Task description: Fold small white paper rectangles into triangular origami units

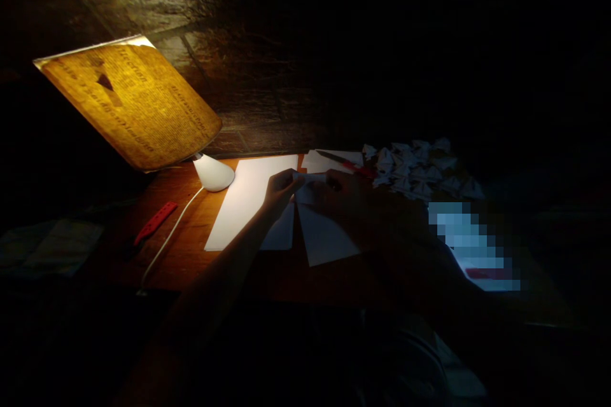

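Observation:
In dim lamplight my left hand (280,191) pinches the left edge of a small white piece of paper (310,189) held just above the wooden table (186,235). In shadow on the other side, my right hand (346,197) grips the same paper with its fingers closed. White paper sheets (243,203) lie flat on the table under both hands, one of them (324,238) angled toward me.
A lamp with a white base (214,172), a cord (167,238) and a paper-covered shade (133,102) stands at the left. A red ruler (155,221) lies near the cord. Several folded white paper pieces (420,172) and red-handled scissors (348,165) lie at the back right.

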Demonstrator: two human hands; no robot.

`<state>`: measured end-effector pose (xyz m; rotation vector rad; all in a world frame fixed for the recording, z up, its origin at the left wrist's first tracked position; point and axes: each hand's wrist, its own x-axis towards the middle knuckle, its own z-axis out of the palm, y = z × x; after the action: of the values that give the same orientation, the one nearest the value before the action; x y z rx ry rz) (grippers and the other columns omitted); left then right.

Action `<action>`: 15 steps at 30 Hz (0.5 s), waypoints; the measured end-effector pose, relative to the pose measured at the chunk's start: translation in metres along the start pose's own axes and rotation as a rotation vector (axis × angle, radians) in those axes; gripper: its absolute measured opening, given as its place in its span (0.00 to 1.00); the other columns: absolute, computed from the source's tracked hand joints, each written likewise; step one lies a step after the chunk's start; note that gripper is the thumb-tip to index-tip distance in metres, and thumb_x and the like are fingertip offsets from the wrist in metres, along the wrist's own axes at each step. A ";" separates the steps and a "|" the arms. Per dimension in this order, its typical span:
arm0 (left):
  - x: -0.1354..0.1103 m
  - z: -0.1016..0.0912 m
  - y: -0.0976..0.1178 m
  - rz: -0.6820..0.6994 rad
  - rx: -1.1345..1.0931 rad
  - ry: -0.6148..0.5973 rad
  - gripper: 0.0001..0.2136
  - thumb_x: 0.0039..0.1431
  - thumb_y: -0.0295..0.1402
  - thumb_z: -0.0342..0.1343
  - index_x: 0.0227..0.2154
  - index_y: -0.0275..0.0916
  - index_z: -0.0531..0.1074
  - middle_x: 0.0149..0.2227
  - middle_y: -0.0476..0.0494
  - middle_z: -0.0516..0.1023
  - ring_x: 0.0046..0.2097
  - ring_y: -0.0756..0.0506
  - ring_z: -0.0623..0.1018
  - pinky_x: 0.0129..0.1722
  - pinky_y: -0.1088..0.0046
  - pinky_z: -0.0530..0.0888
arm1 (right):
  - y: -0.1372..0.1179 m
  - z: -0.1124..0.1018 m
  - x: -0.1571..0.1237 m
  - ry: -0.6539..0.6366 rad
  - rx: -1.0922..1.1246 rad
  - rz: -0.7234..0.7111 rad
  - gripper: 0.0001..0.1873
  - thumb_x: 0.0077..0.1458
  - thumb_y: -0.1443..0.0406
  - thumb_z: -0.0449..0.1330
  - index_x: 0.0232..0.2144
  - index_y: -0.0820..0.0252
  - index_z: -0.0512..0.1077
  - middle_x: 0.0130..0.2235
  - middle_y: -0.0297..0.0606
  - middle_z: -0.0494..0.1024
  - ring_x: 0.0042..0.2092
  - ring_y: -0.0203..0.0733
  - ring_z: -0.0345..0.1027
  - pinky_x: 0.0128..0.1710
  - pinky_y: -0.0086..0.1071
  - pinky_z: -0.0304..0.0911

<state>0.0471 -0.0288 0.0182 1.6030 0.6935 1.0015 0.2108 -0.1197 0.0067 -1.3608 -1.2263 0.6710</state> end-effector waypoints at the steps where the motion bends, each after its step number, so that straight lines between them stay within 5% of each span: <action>1: 0.000 0.000 0.001 0.000 -0.002 -0.005 0.25 0.48 0.53 0.73 0.21 0.37 0.70 0.21 0.53 0.65 0.26 0.53 0.63 0.26 0.76 0.58 | -0.001 0.000 0.000 0.002 0.016 0.001 0.16 0.59 0.53 0.63 0.25 0.55 0.69 0.26 0.33 0.69 0.30 0.39 0.62 0.29 0.34 0.56; 15: 0.000 -0.002 -0.002 0.014 0.065 -0.029 0.19 0.48 0.50 0.74 0.27 0.36 0.81 0.23 0.47 0.75 0.25 0.50 0.70 0.25 0.74 0.62 | -0.002 -0.002 0.000 0.025 -0.141 -0.142 0.17 0.62 0.54 0.65 0.25 0.57 0.75 0.27 0.36 0.76 0.31 0.40 0.67 0.31 0.34 0.58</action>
<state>0.0452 -0.0276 0.0161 1.6781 0.7023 0.9726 0.2114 -0.1207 0.0093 -1.3781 -1.3572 0.4742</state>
